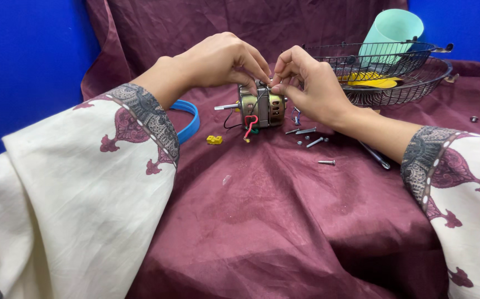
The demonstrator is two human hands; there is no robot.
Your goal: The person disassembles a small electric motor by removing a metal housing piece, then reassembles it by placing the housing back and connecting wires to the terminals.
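Small electric motor (261, 108), brass-coloured, red and black wires, standing on the maroon-draped table (284, 221). Left hand (223, 60) and right hand (306, 83) both pinch its top. Loose screws (313, 141) just right; yellow block (214, 139) left; wire basket (395, 77) behind.

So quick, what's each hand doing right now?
Left hand: fingers pinched on top of the small motor.
Right hand: fingers pinched on the motor's top too.
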